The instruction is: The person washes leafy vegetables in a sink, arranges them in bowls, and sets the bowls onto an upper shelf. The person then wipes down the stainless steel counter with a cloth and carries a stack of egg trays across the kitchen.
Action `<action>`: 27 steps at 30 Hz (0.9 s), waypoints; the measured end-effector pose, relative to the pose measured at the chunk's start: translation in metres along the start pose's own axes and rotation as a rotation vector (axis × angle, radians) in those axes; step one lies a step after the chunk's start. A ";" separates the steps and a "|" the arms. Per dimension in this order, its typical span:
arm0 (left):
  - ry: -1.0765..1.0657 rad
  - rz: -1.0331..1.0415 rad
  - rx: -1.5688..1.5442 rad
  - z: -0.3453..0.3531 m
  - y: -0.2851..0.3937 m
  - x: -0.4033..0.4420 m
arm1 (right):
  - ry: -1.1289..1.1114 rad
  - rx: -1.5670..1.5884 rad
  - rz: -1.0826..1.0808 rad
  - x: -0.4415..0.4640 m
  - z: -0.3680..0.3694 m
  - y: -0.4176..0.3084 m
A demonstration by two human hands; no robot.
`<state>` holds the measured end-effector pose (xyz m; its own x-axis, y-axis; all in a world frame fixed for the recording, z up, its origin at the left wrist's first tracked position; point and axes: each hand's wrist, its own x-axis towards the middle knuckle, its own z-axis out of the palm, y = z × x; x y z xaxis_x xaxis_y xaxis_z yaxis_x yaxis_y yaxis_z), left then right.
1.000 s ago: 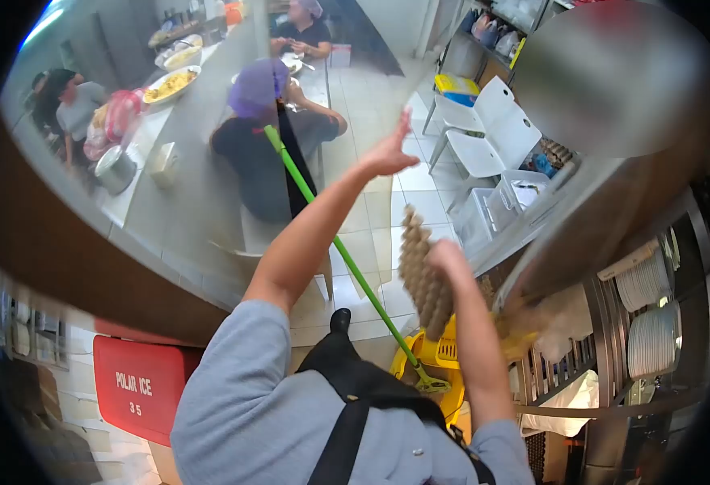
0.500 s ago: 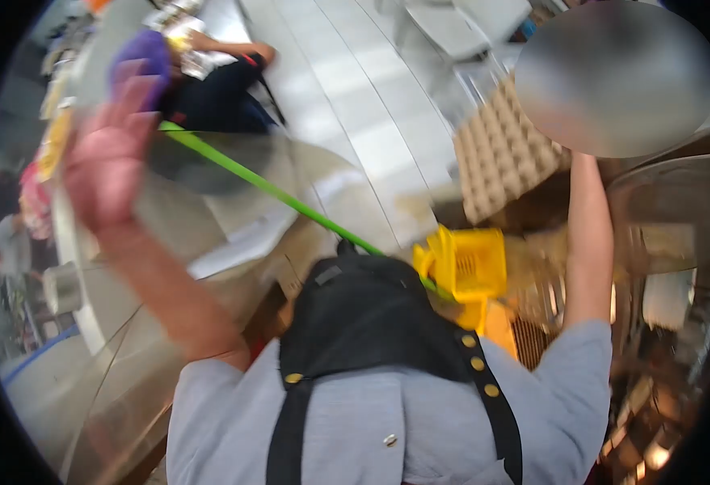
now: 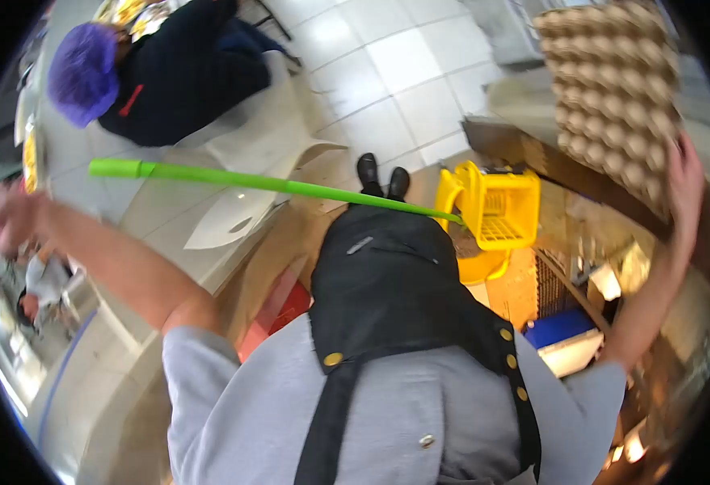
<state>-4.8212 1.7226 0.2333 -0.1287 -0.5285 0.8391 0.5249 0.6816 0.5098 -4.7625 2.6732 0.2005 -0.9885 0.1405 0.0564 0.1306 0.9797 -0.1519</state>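
My right hand [image 3: 684, 176] grips the near right edge of a brown egg tray [image 3: 613, 93] with rows of bumps, tilted up at the upper right. I cannot tell whether more than one tray is stacked there. My left hand [image 3: 17, 220] is raised at the far left, away from my body, and looks smeared; its fingers are not clear and no object shows in it. Between my arms a green pole [image 3: 250, 179] slants across to a yellow mop bucket [image 3: 524, 234] with a wringer.
A person in a purple hair cover [image 3: 84, 73] sits at the upper left on a white chair [image 3: 246, 174]. A brown cardboard edge [image 3: 533, 158] lies below the egg tray. A red object [image 3: 278, 311] and a blue box [image 3: 561, 327] are beside me, low down.
My right hand and the egg tray have moved to the right, and the tray has turned. My left hand, spread earlier, has swung outward and down. The camera view has shifted too.
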 end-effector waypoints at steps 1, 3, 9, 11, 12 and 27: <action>-0.001 -0.055 0.073 -0.008 -0.031 -0.024 | 0.106 -0.026 0.018 -0.006 0.001 0.030; -0.014 -0.404 0.300 -0.053 -0.073 -0.095 | -0.002 -0.223 0.015 -0.019 -0.012 0.089; -0.185 -1.483 0.786 -0.005 0.041 -0.230 | -0.181 0.008 -0.059 -0.025 -0.010 0.100; -0.637 -1.724 0.295 -0.006 0.038 -0.263 | -0.157 0.137 -0.090 -0.008 0.005 0.063; -0.685 -1.618 0.232 -0.004 0.033 -0.264 | -0.137 0.189 -0.094 -0.002 0.009 0.043; -1.480 -1.051 -0.737 0.152 0.250 -0.261 | 0.291 0.802 -0.047 -0.011 -0.082 -0.113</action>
<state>-4.7845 2.1078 0.1700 -0.8538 0.5201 -0.0221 -0.0773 -0.0848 0.9934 -4.7599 2.5729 0.2978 -0.9181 0.2406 0.3150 -0.1129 0.6031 -0.7896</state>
